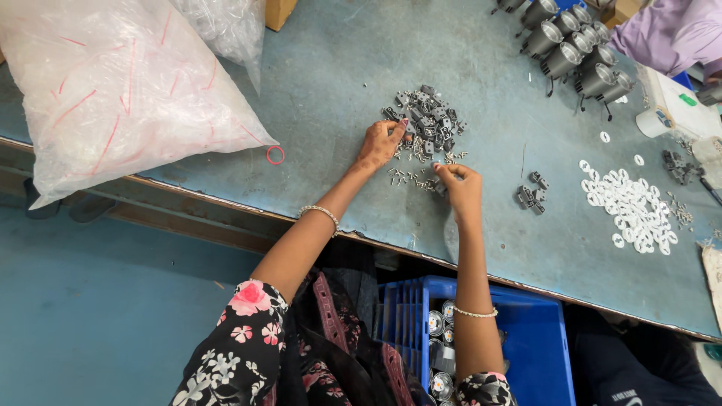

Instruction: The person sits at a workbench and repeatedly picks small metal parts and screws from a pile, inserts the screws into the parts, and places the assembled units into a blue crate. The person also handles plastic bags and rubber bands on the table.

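- at the bottom of the frame, a blue crate sits below the table edge, with round silver-faced parts stacked inside it near the right forearm.
- right hand, centre frame, is curled nearly closed, fingertips pinched together on something small and dark; what exactly it grips is too small to tell.
- just left of that hand, a scatter of little screws lies on the blue-grey table, pointing every which way, no shared axis.
- left hand, a little higher and to the left, is loosely open, fingers bent down and touching the near edge of the pile of grey metal brackets.
- that pile is a jumble, pieces facing all directions, sitting centre-top of the frame.
- a few more grey brackets sit apart, right of the right hand.
- further right, a spread of white rings.
- left side, a red rubber band beside a big clear plastic bag.
- top right, a cluster of grey cylindrical lamp housings, and another person's lilac sleeve in the corner.
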